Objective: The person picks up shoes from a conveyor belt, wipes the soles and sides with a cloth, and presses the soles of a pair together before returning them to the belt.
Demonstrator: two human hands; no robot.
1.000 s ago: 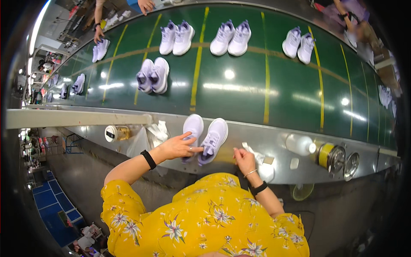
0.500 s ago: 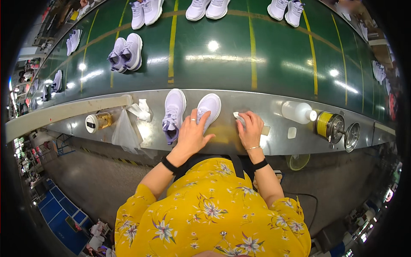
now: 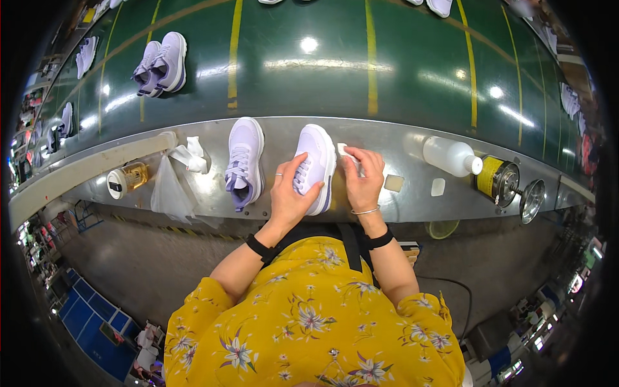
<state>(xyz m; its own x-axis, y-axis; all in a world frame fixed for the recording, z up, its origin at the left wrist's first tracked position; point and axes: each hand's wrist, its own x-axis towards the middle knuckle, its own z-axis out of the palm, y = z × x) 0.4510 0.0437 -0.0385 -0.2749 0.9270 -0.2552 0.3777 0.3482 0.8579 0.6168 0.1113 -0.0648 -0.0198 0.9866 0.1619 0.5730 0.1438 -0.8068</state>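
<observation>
A lavender sneaker (image 3: 314, 155) with a white sole lies on the metal ledge, toe pointing away. My left hand (image 3: 290, 197) grips it over the laces and heel part, thumb on the near right side, fingers at its left. Just right of the shoe, my right hand (image 3: 363, 184) pinches a small white cloth (image 3: 343, 149) between thumb and fingers. The cloth is close to the shoe's sole edge; whether they touch I cannot tell. The matching sneaker (image 3: 244, 161) stands to the left, untouched, its dark purple heel lining showing.
Left along the ledge are a clear bag (image 3: 171, 190), crumpled white paper (image 3: 191, 157) and a lidded jar (image 3: 127, 179). To the right lie a beige square (image 3: 393, 183), a white bottle (image 3: 449, 157) and a metal pot (image 3: 498, 180). Beyond, more sneakers (image 3: 162, 63) sit on a green conveyor (image 3: 309, 84).
My left hand has a fuller hold on the right-hand sneaker, which is turned slightly. My right hand has moved with the cloth toward it, leaving the beige square in view. The view has shifted.
</observation>
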